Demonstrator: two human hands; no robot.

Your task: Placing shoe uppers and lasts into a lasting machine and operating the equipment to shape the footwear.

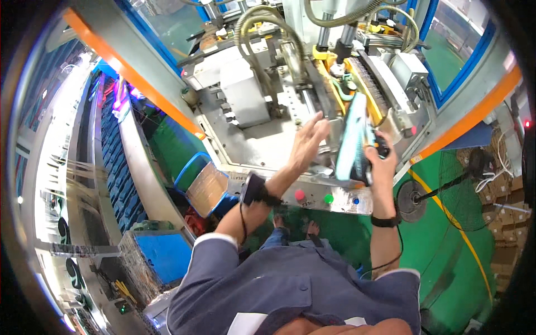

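My right hand (382, 162) is closed around the dark side of a shoe (352, 139). The shoe is tilted upright, its long pale teal sole side facing left, and it is smeared by motion. Its far end is by the yellow-sided clamp (335, 84) of the machine. My left hand (308, 143) is just left of the shoe, apart from it, fingers stretched forward over the metal machine bed (268, 144). Nothing shows in the left hand. Dark straps with cables circle both wrists.
Pink, green and blue buttons (328, 199) line the machine's front edge. A blue-rimmed bin (195, 176) stands to the left, before a conveyor (120, 178). At right are a floor fan (474, 167) and stacked cartons (505, 223). Orange-edged posts (134, 72) flank the machine.
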